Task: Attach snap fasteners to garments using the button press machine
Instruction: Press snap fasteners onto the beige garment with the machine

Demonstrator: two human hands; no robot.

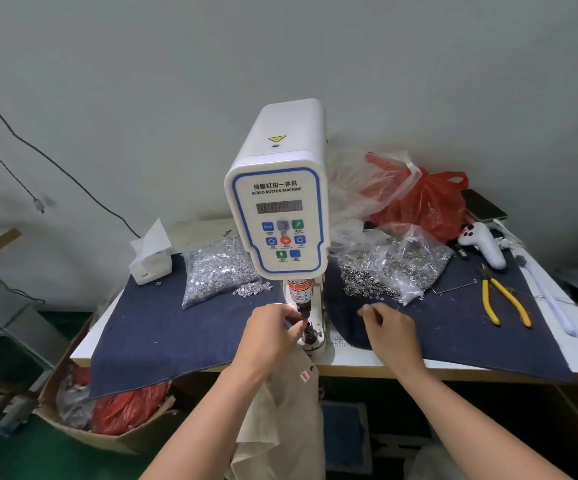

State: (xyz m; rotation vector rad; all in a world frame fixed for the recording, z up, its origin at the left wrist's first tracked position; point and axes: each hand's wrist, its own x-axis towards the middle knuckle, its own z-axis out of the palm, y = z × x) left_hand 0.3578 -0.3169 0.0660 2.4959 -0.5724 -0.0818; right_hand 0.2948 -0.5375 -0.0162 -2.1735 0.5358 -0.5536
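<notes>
A white servo button machine [280,216] stands mid-table on a dark blue cloth [163,327]. My left hand [268,336] is at the machine's die [306,322], fingertips pinched together right beside the punch; what they pinch is too small to see. A beige garment [287,410] hangs from the machine's base down past the table edge. My right hand [389,329] hovers over the cloth to the right of the machine, fingers loosely curled near a spill of ring snaps [370,285]. A clear bag of silver snap parts [216,268] lies left of the machine.
Yellow-handled pliers [503,301] and a white controller [483,245] lie at the right. Red and clear plastic bags [419,199] sit behind the machine. A white tissue box [150,256] stands back left. A cardboard box [107,410] of bagged goods sits under the table's left side.
</notes>
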